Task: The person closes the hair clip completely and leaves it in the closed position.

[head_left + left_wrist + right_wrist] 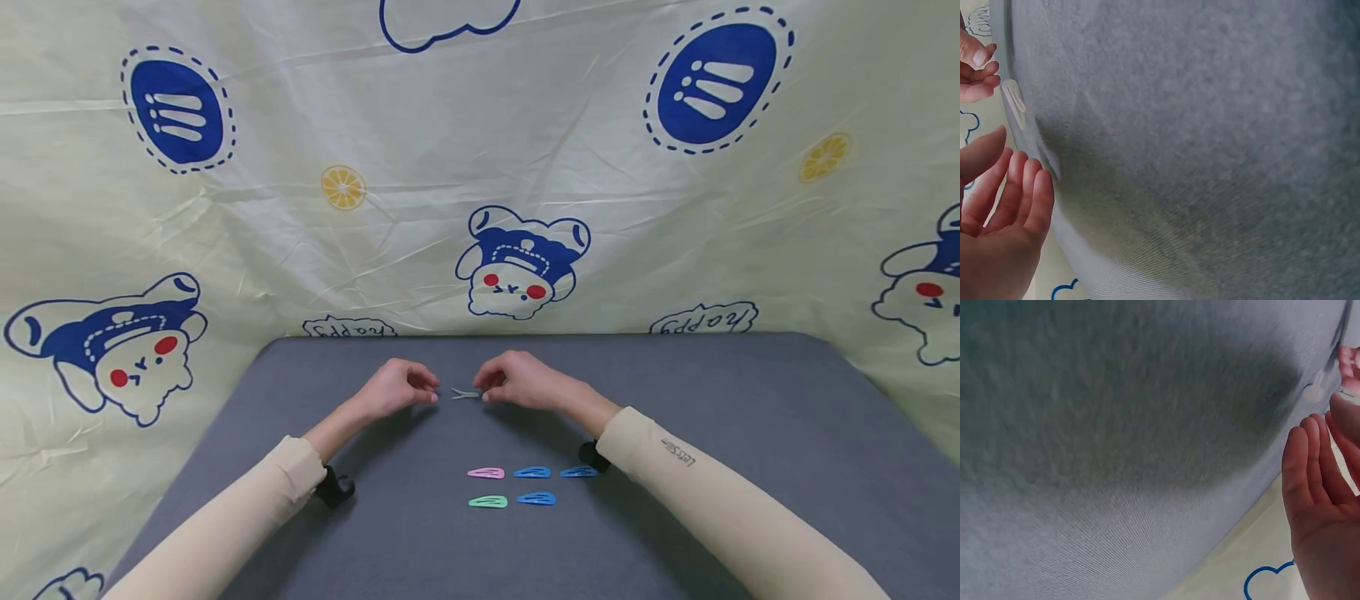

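Observation:
A pale snap hair clip (465, 394), its two arms spread apart at the left end, lies on the grey table between the hands. My left hand (397, 388) is just left of it, fingers loosely bent and apart from the clip. From the other side my right hand (520, 381) comes close, thumb and fingertips right by the clip's right end. In the left wrist view the clip (1014, 103) shows between both hands, with nothing in the left palm (1010, 212). The right wrist view has the clip (1314, 387) just beyond the right fingers (1313, 450).
Nearer on the table (420, 542) lie more hair clips in two rows: a pink clip (486, 473) and two blue clips (532, 472) behind, a green clip (487, 502) and a blue clip (536, 498) in front. A printed curtain (405, 267) hangs behind the table.

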The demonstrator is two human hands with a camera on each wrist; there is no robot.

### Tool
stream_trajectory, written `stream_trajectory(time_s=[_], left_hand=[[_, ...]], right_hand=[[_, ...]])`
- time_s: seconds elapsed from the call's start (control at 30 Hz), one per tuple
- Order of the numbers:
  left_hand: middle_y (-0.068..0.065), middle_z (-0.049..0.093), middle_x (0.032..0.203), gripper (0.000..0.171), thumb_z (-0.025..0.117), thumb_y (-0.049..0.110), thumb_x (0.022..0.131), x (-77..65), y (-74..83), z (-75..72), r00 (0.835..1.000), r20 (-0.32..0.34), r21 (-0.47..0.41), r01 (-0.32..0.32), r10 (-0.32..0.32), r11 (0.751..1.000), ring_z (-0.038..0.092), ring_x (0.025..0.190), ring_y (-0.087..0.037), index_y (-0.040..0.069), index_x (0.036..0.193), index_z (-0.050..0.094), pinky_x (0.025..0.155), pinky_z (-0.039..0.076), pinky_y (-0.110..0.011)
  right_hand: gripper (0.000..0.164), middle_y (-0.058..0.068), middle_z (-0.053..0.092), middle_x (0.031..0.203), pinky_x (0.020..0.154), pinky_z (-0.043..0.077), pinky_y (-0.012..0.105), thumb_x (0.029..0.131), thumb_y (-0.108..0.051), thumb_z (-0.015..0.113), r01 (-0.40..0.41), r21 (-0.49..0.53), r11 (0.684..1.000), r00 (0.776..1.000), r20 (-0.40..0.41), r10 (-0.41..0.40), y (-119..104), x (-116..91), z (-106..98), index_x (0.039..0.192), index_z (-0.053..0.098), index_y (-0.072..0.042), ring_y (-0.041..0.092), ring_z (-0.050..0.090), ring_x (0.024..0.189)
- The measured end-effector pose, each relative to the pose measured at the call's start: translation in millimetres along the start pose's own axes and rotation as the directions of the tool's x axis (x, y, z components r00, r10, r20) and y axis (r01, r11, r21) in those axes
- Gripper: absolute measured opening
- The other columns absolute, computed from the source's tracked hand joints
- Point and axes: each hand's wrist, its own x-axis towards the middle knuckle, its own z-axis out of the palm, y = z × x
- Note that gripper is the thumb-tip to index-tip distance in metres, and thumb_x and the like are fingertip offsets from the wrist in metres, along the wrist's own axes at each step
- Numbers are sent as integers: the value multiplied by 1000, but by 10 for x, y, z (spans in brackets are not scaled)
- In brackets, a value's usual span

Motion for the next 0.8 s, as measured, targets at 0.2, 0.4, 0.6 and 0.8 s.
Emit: stream_trajectory(time_s=[0.2,0.4,0.6,0.8], left_hand=[[-7,71,94,22,75,3,84,80,-75,20,997,42,-110,71,-66,991,59,80,-14,-3,105,72,67,47,-28],[-6,69,90,22,72,2,87,124,-137,34,988,111,-189,129,-109,973,57,80,-13,-4,108,71,72,46,-27],[-6,70,93,23,72,5,87,138,-151,30,985,127,-192,141,-117,971,57,83,-14,-3,109,71,75,46,-28],[-8,70,99,25,74,8,86,128,-158,37,986,107,-191,149,-130,970,56,83,-15,-2,109,71,72,46,-28]], right_hand=[[21,-4,65,91,76,50,28,90,-11,72,-14,19,1000,999,43,13,73,115,3,111,72,-9,16,57,82],[21,-2,66,90,74,51,26,89,-11,74,-27,90,996,998,57,22,125,212,66,110,73,-8,16,58,82],[19,-3,67,87,73,49,26,88,-11,76,-47,106,993,998,48,42,166,290,126,107,75,-10,14,57,80],[12,-5,66,84,74,46,28,89,-12,74,-58,72,996,998,17,57,173,338,162,100,77,-14,14,54,80]])
